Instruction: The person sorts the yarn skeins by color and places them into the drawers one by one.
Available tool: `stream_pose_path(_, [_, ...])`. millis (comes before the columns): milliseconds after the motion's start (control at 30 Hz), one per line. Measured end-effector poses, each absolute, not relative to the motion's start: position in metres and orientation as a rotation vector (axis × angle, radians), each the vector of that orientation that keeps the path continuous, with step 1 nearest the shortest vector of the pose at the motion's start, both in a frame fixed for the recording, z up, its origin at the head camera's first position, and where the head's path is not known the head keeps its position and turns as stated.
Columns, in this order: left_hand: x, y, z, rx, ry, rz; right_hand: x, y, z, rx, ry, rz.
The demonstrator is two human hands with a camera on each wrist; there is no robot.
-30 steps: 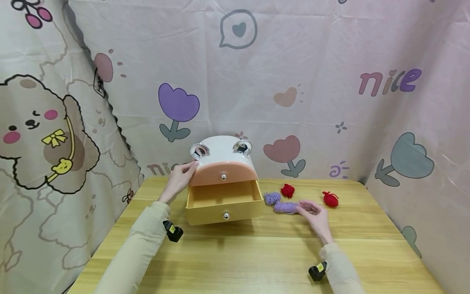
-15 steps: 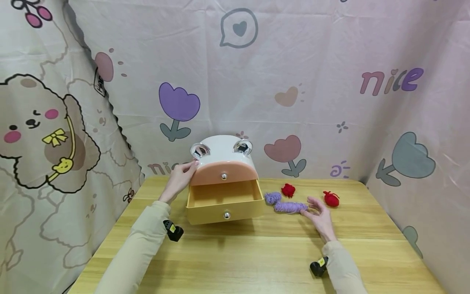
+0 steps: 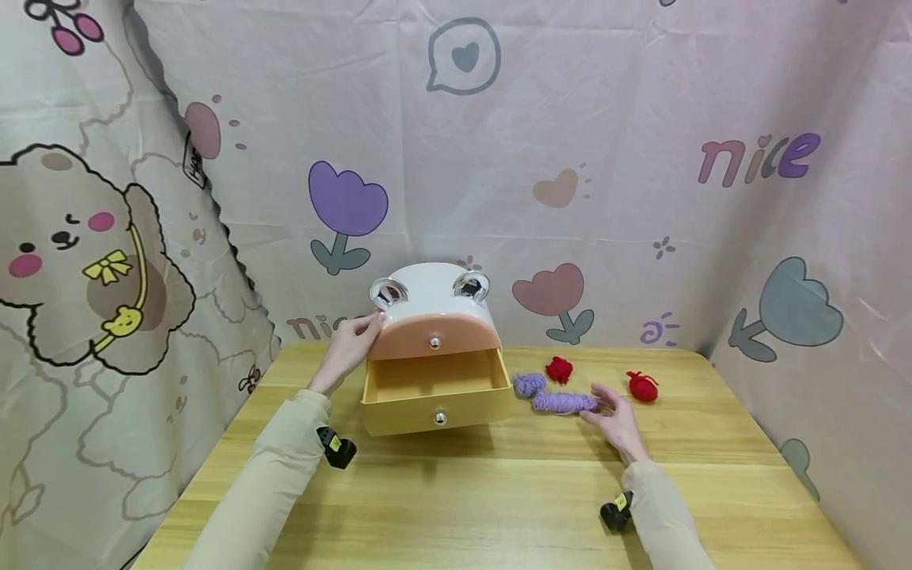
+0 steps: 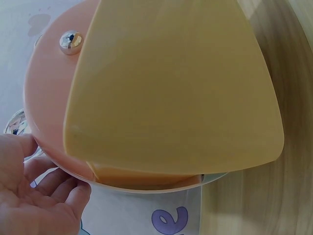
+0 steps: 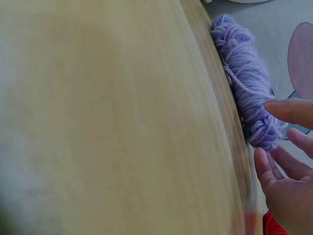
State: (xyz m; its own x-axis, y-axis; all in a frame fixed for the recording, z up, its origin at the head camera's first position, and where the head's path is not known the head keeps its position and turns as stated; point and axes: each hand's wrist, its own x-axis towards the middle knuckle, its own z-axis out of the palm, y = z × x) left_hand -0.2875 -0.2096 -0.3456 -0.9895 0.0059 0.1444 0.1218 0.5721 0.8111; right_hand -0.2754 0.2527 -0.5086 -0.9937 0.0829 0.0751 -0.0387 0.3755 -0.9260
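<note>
A small frog-faced drawer cabinet (image 3: 436, 290) stands on the table, white on top with a peach upper drawer front. Its yellow lower drawer (image 3: 404, 417) is pulled out, and the visible inside is bare. My left hand (image 3: 351, 348) holds the cabinet's left edge; in the left wrist view its curled fingers (image 4: 63, 188) meet the peach rim. A lilac yarn skein (image 3: 561, 403) lies right of the drawer. At its right end is my right hand (image 3: 618, 419), fingers spread; the right wrist view shows a fingertip overlapping the yarn and the thumb below its end.
Another lilac yarn bundle (image 3: 529, 385) lies against the skein's left end, close to the drawer's corner. A red yarn bundle (image 3: 559, 370) sits behind them, and a second red yarn ball (image 3: 643, 386) is to the right. A printed curtain (image 3: 456, 158) hangs behind the table.
My right hand has gone from the lilac skein's right part to its end, its fingers spreading, then come slightly back toward it. The left hand and the cabinet stay put.
</note>
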Motion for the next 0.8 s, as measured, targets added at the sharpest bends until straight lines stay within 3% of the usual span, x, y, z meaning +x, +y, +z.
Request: stream_pose_path(800, [-0.2883, -0.2086, -0.3453, -0.084, -2.680, -1.372, -0.2832, 0.2542, -0.5128, -0.024, -2.594, 1.589])
